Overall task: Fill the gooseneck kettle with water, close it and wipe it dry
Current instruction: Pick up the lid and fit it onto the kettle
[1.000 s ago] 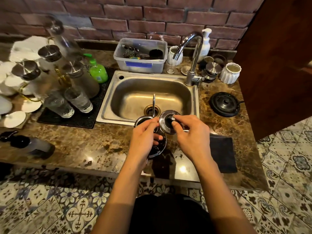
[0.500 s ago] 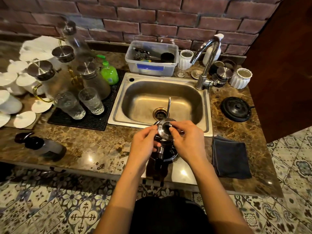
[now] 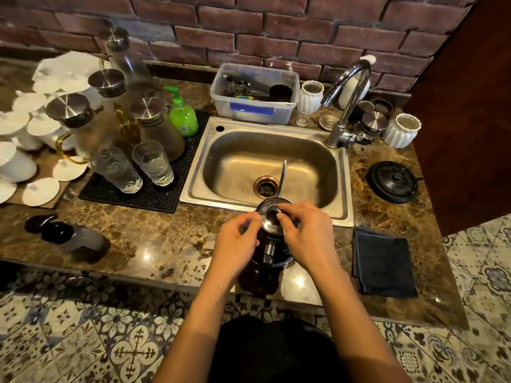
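The dark gooseneck kettle stands on the marble counter just in front of the sink. Its thin spout points away over the basin. A round steel lid sits tilted over the kettle's mouth. My right hand pinches the lid's knob. My left hand touches the lid's left rim with curled fingers; both hands hide most of the kettle's body. A folded dark cloth lies on the counter to the right.
A curved tap stands at the sink's back right. A black round kettle base sits right of the sink. Glasses and carafes crowd a black mat on the left, beside green soap. A plastic tub is behind.
The lid, held apart beside the open kettle a second ago, has been brought over the kettle's mouth. The view has shifted so the counter sits further right.
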Motion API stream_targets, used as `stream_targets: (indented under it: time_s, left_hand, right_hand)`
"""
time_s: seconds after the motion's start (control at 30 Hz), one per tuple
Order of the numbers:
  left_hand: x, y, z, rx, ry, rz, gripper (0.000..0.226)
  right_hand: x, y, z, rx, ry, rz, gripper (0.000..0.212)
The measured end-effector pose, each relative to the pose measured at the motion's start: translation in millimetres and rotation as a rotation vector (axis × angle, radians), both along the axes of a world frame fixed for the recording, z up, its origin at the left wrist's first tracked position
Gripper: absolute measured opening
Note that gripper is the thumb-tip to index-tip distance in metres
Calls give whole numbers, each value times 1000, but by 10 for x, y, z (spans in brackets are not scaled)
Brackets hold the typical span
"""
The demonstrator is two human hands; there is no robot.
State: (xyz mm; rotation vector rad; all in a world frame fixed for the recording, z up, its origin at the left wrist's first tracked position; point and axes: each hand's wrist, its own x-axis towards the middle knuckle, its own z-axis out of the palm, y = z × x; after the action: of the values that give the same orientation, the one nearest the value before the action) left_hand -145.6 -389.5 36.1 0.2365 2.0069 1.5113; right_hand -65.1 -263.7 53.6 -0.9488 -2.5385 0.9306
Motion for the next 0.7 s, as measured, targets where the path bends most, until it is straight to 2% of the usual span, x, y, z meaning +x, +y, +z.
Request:
stream_targets:
  time_s: [0.07,0.13,0.2,0.47,0.57,0.7]
  left_hand:
    - [1,-9,-46,-56,97,-41,14]
    - [6,-21,-65,-128,179,-79,34]
    - [12,-29,-64,-172,233,-108,45]
    - [63,-35,-5,-264,347,-193,46]
    - [83,-52,-24,-308,484,-245,38]
    - [73,-53,-70,-347,660,-291,53]
  right_hand:
    - [-4,9,-3,1,-3,-2,26]
    - [-4,12,-14,7,-4,-3,26]
    - [-5,9,-34,28,0,-8,26]
    - [-6,23,-110,56,-17,11,28]
    - [50,33,-123,77,-11,46,33]
    - [217,91,-145,111,7,102,40]
